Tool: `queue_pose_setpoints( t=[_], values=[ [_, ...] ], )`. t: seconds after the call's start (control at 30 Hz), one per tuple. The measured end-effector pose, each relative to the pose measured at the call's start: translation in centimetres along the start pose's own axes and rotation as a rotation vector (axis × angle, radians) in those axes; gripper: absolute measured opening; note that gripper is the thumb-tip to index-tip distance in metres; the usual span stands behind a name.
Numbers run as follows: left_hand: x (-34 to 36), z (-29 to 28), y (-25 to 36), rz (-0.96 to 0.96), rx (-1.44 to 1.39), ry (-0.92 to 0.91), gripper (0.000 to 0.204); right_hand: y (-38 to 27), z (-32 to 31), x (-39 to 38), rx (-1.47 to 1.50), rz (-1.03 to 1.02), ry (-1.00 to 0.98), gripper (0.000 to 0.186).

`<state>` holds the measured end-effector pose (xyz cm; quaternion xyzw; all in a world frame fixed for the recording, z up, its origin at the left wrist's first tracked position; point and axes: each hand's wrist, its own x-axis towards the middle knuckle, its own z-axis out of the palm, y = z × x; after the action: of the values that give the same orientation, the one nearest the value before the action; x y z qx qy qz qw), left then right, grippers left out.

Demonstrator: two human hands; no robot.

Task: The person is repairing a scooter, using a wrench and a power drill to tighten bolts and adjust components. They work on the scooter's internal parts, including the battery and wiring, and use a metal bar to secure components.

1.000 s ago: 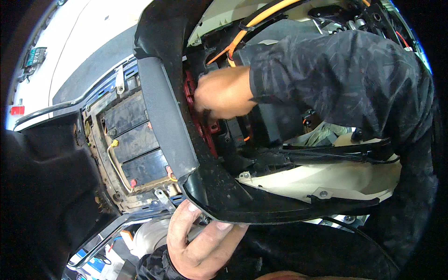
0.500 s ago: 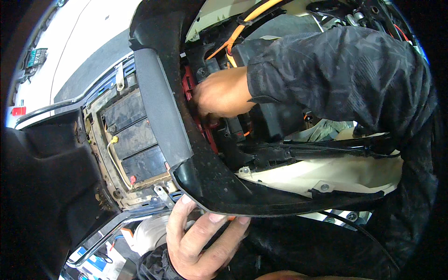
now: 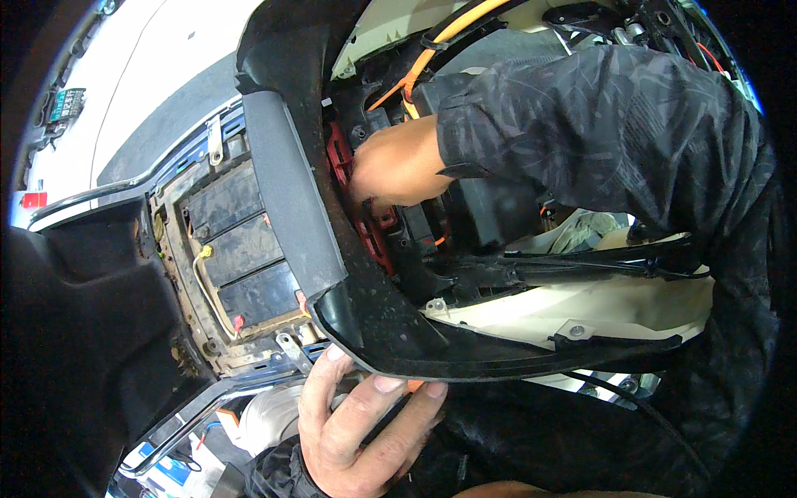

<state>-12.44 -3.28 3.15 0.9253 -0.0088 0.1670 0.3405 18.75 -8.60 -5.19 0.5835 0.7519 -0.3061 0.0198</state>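
Note:
My left hand grips the lower rim of a black plastic body panel, fingertips laid over its edge and the thumb out of sight. Inside the frame opening, my right hand is curled down beside a long red bracket-like part. Its fingertips are hidden, so what they pinch cannot be made out. A dark grey strip runs along the panel's left side. Black box-shaped components lie under my right forearm.
Several dark battery blocks sit in a dirty tray at left, with yellow and red terminal caps. A thick orange cable crosses the top. Cream bodywork lies at lower right. A metal rail and a black moulded cover stand far left.
The black panel has shifted slightly to the right, and my left hand with it. My right hand has turned a little, so more of the red part shows below it.

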Motion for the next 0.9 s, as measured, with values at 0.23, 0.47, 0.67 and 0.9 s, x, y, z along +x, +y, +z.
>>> queue_pose_setpoints(
  t=[0.23, 0.47, 0.67, 0.9],
  values=[
    [0.2, -0.3, -0.1, 0.022, 0.010, -0.021, 0.050, 0.5, 0.7, -1.0, 0.095, -0.053, 0.086, 0.024],
    [0.1, -0.4, -0.3, 0.008, -0.029, -0.016, 0.050, 0.9, 2.5, -0.4, 0.099, -0.020, 0.063, 0.018],
    [0.0, -0.1, -0.2, -0.011, -0.039, 0.008, 0.047, 1.0, 3.5, -0.6, 0.105, -0.068, 0.248, 0.017],
    [0.2, -0.1, -0.7, 0.045, -0.046, -0.009, 0.049, 0.7, 3.5, -0.9, -0.135, -0.132, 0.117, 0.015]
  ],
)
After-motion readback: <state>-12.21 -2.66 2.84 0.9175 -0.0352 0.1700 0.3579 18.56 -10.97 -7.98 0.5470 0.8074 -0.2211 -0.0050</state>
